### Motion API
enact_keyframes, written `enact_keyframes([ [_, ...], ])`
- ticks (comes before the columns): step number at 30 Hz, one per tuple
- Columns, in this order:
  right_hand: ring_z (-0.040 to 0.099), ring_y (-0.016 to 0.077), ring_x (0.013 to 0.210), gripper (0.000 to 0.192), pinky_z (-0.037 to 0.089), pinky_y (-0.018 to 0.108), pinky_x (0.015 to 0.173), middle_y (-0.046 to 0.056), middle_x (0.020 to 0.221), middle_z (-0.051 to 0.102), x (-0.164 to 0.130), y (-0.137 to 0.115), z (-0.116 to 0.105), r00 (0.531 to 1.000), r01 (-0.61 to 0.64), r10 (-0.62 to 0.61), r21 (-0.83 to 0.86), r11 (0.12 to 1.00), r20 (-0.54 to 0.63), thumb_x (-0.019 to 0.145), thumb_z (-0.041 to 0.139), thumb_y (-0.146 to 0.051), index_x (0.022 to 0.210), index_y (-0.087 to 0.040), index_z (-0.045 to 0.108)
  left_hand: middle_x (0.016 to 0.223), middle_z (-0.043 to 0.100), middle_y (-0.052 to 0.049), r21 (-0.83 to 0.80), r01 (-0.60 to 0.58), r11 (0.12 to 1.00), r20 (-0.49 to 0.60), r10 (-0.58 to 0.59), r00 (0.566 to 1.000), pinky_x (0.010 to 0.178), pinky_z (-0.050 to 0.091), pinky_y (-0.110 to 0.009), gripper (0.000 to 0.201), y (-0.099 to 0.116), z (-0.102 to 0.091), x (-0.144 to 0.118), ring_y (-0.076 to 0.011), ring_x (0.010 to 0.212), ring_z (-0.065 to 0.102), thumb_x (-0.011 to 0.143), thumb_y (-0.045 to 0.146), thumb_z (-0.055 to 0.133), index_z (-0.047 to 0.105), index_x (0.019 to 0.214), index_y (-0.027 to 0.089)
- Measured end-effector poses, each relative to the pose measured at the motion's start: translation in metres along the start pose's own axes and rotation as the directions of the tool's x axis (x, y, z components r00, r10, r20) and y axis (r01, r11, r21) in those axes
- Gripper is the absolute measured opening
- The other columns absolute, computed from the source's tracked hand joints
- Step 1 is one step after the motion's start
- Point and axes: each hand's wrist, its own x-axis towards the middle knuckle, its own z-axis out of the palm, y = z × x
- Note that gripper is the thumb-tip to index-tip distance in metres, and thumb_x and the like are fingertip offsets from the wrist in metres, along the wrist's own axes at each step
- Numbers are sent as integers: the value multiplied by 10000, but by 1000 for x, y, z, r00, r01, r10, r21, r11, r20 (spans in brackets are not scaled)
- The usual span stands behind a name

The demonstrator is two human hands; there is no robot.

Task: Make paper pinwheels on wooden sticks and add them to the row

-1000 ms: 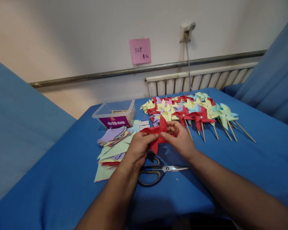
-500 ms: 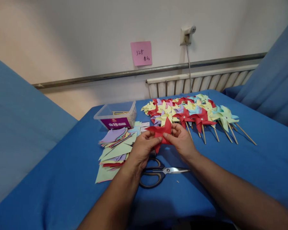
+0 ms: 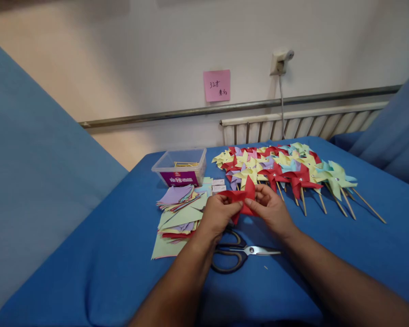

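Observation:
A red paper pinwheel (image 3: 244,196) with pointed, folded blades is held up between my two hands, just above the table. My left hand (image 3: 219,211) pinches its left side, thumb on the front near the middle. On the other side my right hand (image 3: 271,208) grips it, thumb pressed close to the centre and fingers behind the paper. No stick shows on this pinwheel. Scissors (image 3: 240,250) with dark handles lie on the blue cloth below my hands, blades pointing right. My left forearm runs close beside their handles.
Several finished pinwheels (image 3: 301,179) on wooden sticks lie at the back right. To the left are stacks of coloured paper (image 3: 177,211) and a clear plastic box (image 3: 162,163) with sticks inside. A radiator (image 3: 306,122) and a pink note (image 3: 217,86) are at the wall.
The view has shifted, so the whole scene sits farther right and slightly lower. Both hands still hold the red pinwheel, its blades turned a little between the fingers.

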Motion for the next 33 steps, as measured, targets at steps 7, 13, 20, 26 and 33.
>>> enact_keyframes([
  [7, 589, 148, 697, 246, 476, 296, 685, 7, 770, 656, 5, 9, -10, 990, 95, -116, -232, 968, -78, 759, 727, -423, 866, -213, 658, 660, 706, -44, -276, -85, 957, -238, 18, 971, 580, 522, -275, 288, 19, -16, 6, -153, 540, 636, 510, 214, 828, 715, 755, 115],
  [13, 596, 215, 1050, 92, 458, 394, 948, 64, 1108, 621, -1, 26, -11, 934, 346, -168, -681, 645, 316, 827, 658, -272, 896, -236, 708, 580, 666, -4, -389, -192, 901, -326, 60, 943, 563, 495, -218, 217, 23, -21, 11, -107, 508, 604, 505, 152, 822, 655, 641, 123],
  [20, 532, 248, 1152, 111, 423, 421, 988, 88, 1223, 589, -7, 32, -2, 898, 415, -33, -819, 396, 439, 838, 681, -297, 905, -214, 713, 609, 686, -5, -423, -195, 885, -303, 65, 951, 610, 518, -236, 227, 21, -16, 10, -117, 546, 627, 488, 131, 831, 652, 628, 127],
  [26, 565, 190, 941, 162, 455, 334, 858, 63, 988, 632, -5, 29, -5, 874, 464, -26, -820, 335, 485, 916, 560, -219, 904, -192, 719, 645, 705, -14, -432, -177, 884, -273, 59, 960, 623, 519, -227, 235, 20, -15, 11, -116, 569, 641, 502, 139, 831, 672, 674, 118],
  [33, 535, 255, 1090, 206, 439, 407, 928, 93, 1199, 601, -10, 25, 7, 895, 443, -44, -873, 205, 444, 890, 586, -237, 1037, -242, 729, 665, 717, -27, -446, -174, 878, -239, 71, 968, 621, 526, -234, 241, 19, -15, 11, -122, 578, 646, 520, 124, 819, 696, 726, 105],
])
